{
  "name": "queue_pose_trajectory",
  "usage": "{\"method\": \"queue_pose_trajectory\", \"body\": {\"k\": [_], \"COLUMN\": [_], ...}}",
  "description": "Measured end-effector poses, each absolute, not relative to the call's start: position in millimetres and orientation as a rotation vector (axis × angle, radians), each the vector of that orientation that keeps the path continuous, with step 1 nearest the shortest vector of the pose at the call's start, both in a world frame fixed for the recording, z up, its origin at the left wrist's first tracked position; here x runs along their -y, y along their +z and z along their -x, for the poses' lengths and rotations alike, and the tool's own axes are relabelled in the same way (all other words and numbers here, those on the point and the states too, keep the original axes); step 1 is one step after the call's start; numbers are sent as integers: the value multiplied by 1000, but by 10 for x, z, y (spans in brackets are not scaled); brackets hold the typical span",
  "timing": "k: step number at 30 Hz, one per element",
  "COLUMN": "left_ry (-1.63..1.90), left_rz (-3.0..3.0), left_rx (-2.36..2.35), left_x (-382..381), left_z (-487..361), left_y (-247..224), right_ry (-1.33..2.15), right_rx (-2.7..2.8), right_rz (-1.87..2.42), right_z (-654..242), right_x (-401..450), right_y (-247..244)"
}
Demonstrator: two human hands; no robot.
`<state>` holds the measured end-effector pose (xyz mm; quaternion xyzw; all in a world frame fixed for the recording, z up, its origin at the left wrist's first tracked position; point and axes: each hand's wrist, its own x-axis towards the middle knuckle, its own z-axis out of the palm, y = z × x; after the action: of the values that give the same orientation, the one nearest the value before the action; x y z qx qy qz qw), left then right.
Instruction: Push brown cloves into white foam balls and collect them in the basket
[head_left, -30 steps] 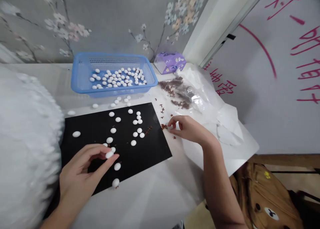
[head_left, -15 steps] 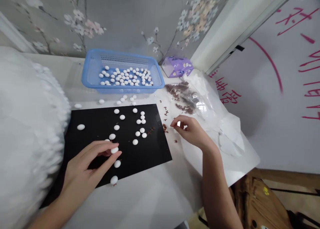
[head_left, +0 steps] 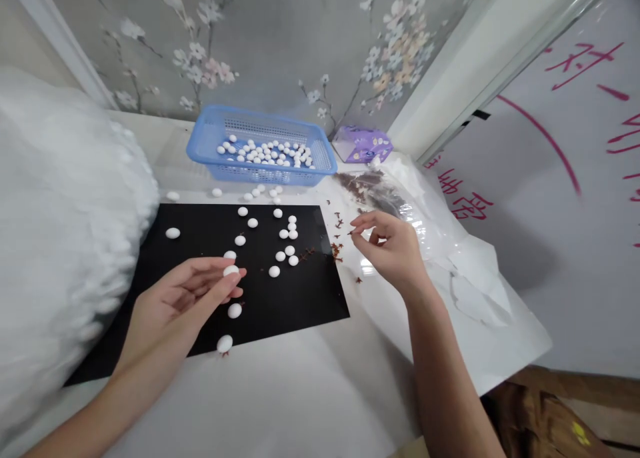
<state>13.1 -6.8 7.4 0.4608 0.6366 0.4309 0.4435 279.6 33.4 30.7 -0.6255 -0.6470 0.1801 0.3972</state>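
Between the thumb and fingers of my left hand (head_left: 187,301) is a white egg-shaped ball (head_left: 231,271), held above the black mat (head_left: 300,305). Several similar white balls lie on the mat, and the one at its front edge (head_left: 225,343) has a small reddish-brown piece under it. My right hand (head_left: 387,245) pinches a tiny dark brown piece (head_left: 351,232) at its fingertips, just right of the mat. Small reddish-brown pieces (head_left: 337,250) are scattered on the white table beside that hand.
A blue basket (head_left: 270,175) with several white balls stands at the back, beside a purple packet (head_left: 367,145). Clear plastic bags (head_left: 400,201) with brown pieces lie behind my right hand. A large white bumpy object (head_left: 75,245) fills the left; a whiteboard (head_left: 530,245) stands right.
The view has shifted a little. My left hand has turned the held ball slightly, its fingers more spread. My right hand's fingertips now show a small dark piece between them.
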Motion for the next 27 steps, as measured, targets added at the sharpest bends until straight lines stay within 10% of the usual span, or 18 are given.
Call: {"method": "queue_pose_trajectory", "body": {"k": [27], "left_ry": [967], "left_rz": [-955], "left_rx": [-1277], "left_x": [175], "left_z": [-262], "left_y": [48], "right_ry": [429], "right_rx": [1819], "right_rz": [979], "right_z": [-1825], "right_x": [168], "right_y": [-66]}}
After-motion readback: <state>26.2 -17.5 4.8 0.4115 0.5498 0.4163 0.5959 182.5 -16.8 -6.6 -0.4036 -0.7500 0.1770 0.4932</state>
